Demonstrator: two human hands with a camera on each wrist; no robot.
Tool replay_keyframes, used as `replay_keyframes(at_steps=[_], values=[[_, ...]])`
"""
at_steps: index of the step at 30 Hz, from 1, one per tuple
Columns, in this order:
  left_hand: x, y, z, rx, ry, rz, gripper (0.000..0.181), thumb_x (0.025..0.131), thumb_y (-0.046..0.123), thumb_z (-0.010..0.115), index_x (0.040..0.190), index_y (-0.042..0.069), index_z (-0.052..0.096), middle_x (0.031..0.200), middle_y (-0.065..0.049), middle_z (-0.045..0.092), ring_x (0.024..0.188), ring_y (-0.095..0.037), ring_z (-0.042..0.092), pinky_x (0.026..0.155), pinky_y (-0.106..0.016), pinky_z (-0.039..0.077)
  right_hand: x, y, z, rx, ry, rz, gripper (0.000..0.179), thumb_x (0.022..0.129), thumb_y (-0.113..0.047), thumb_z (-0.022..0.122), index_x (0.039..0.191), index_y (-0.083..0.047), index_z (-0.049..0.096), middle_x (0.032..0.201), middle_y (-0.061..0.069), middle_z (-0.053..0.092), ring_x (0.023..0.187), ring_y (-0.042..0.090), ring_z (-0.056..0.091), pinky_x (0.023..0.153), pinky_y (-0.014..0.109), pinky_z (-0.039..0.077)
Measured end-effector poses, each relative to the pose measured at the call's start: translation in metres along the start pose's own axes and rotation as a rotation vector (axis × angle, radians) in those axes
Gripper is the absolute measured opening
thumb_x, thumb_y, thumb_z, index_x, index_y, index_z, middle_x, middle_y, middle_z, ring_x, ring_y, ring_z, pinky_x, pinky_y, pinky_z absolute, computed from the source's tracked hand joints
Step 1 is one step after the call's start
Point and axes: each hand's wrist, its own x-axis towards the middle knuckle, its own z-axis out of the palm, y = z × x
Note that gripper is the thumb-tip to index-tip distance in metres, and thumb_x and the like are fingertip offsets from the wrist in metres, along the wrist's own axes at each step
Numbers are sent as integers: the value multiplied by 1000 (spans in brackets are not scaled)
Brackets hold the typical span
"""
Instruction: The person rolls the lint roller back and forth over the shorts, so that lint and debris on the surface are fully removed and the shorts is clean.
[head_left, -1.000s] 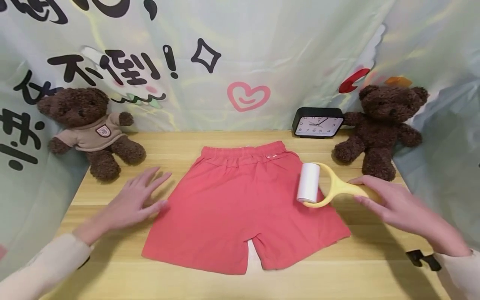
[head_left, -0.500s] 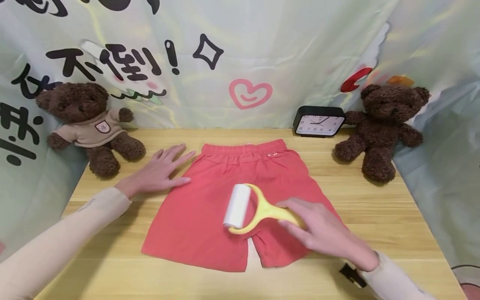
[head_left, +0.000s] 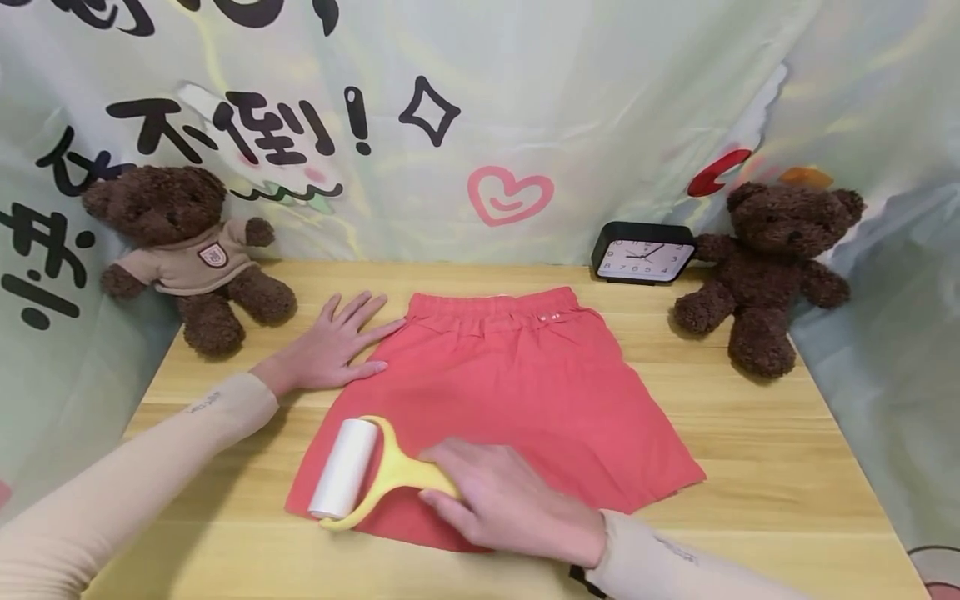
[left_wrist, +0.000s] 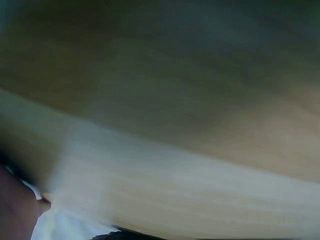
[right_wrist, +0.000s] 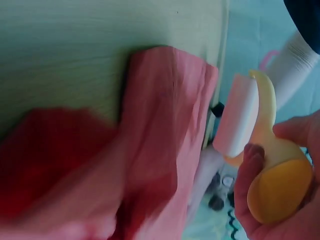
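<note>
Red shorts (head_left: 510, 375) lie spread on the wooden table, waistband toward the back. My right hand (head_left: 510, 500) grips the yellow handle of a lint roller (head_left: 345, 467), whose white roll is over the lower left leg of the shorts. In the right wrist view, thumb and fingers wrap the handle of the lint roller (right_wrist: 240, 115), near the shorts (right_wrist: 160, 125). My left hand (head_left: 333, 346) rests with fingers spread at the upper left edge of the shorts, thumb and forefinger on the cloth. The left wrist view is dark and blurred, mostly table (left_wrist: 200, 190).
A teddy bear in a beige top (head_left: 183, 258) sits at the back left, a plain brown teddy bear (head_left: 772, 267) at the back right. Beside the latter stands a black clock (head_left: 645, 252). A printed curtain (head_left: 525, 100) closes off the back and sides of the table.
My right hand has carried the lint roller from the right side of the shorts across to the lower left leg. My left hand has come forward and settled on the shorts' upper left edge.
</note>
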Motion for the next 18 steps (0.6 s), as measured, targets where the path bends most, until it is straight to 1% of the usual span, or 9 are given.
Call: replay_keyframes(at_steps=[4,8,13,18], values=[[0,0,3,-21,18,1,77,107,59,56,173,26,37,179,-20,17,164,-47,11,120,-80,8,18,-9,10,-46,-23,4,31,109,-34,68,135,-17,67,116,-8,68,90,2,60,67,22,51],[-1,-2,4,-40,37,3,77,106,59,57,173,26,37,179,-21,18,163,-48,11,119,-81,8,31,-15,23,-63,1,8,29,108,-33,69,132,-17,68,116,-7,70,93,5,66,66,24,53],[4,-3,4,-48,44,2,77,107,59,57,174,29,35,179,-20,18,164,-46,11,119,-81,8,36,-19,36,-81,53,-17,27,107,-32,71,128,-15,70,110,-6,70,90,5,66,65,22,53],[3,-2,3,-49,38,-4,78,105,59,59,174,29,35,179,-20,20,163,-47,13,119,-80,9,36,-15,40,-74,28,-30,37,108,-30,71,139,-10,72,110,-3,68,83,4,62,69,20,54]])
